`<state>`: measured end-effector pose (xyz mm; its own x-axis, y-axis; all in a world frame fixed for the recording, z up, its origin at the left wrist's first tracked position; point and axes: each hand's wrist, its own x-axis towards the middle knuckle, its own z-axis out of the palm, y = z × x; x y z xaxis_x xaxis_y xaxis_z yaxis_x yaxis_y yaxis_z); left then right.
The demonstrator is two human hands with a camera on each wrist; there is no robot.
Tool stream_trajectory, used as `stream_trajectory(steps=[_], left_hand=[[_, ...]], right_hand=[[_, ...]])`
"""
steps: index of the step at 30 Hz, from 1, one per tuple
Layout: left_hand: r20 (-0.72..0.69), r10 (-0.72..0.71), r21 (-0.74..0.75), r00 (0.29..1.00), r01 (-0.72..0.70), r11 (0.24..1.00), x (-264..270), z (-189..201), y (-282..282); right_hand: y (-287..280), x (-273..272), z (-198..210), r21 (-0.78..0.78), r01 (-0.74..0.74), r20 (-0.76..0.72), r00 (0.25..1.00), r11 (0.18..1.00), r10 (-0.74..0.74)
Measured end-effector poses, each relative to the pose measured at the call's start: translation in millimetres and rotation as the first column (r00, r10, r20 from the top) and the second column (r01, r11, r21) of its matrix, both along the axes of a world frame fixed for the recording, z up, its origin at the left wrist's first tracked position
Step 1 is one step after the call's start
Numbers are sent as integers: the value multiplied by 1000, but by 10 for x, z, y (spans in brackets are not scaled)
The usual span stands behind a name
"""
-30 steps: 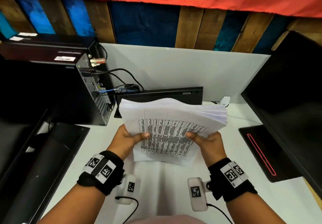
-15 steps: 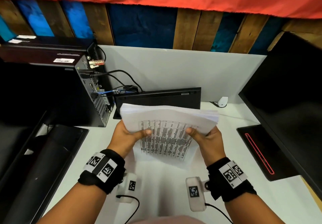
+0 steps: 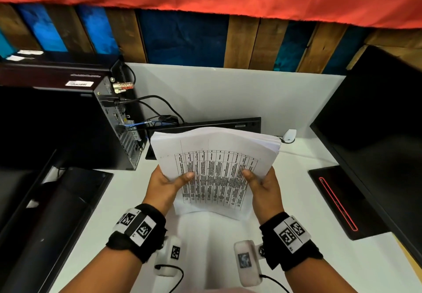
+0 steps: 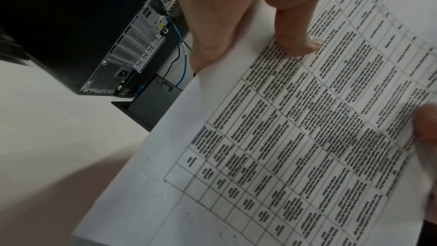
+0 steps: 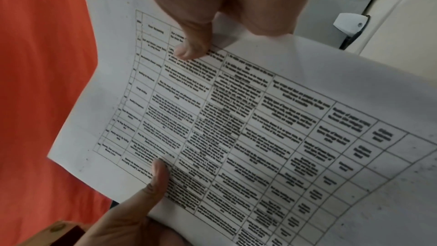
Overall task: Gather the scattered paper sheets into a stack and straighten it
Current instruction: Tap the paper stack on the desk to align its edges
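A thick stack of white paper sheets (image 3: 214, 169) is held up above the white table (image 3: 296, 201), tilted toward me. Its top sheet carries a printed table of text. My left hand (image 3: 171, 183) grips the stack's left edge, thumb on top and fingers hidden beneath. My right hand (image 3: 260, 183) grips the right edge the same way. In the left wrist view the left thumb (image 4: 295, 42) presses on the top sheet (image 4: 283, 147). In the right wrist view the right thumb (image 5: 194, 46) lies on the sheet (image 5: 260, 128). The far edge of the stack is slightly fanned.
A black computer tower (image 3: 68, 119) with cables stands at the left, and a flat black device (image 3: 205, 126) lies behind the stack. A black monitor (image 3: 376, 133) and a black pad with a red line (image 3: 338, 201) are at the right. A small white device (image 3: 288, 135) sits by the back wall.
The stack tipped away and lower, then came back up toward me. Its far edge is less fanned out to the right. Both hands kept their grip.
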<state>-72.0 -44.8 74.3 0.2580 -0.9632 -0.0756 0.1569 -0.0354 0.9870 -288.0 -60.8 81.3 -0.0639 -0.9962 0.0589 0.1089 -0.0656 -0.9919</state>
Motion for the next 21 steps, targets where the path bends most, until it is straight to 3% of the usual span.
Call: stream_trajectory(steps=[5, 12, 18, 20, 21], left_hand=[[16, 29, -11, 999, -28, 1000, 39, -40, -4], [228, -45, 97, 973, 23, 995, -52, -296, 83], [237, -28, 111, 971, 1, 994, -80, -337, 61], [308, 134, 27, 942, -150, 988, -89, -245, 59], [380, 279, -95, 882, -263, 960, -76, -123, 67]], right_hand=[[1, -78, 41, 0, 24, -68, 997, 1000, -24], [9, -94, -182, 108, 11, -182, 983, 994, 9], [-3, -77, -332, 137, 89, -212, 976, 987, -59], [-18, -65, -290, 119, 135, -228, 968, 984, -105], [-23, -66, -244, 100, 157, -247, 961, 982, -129]])
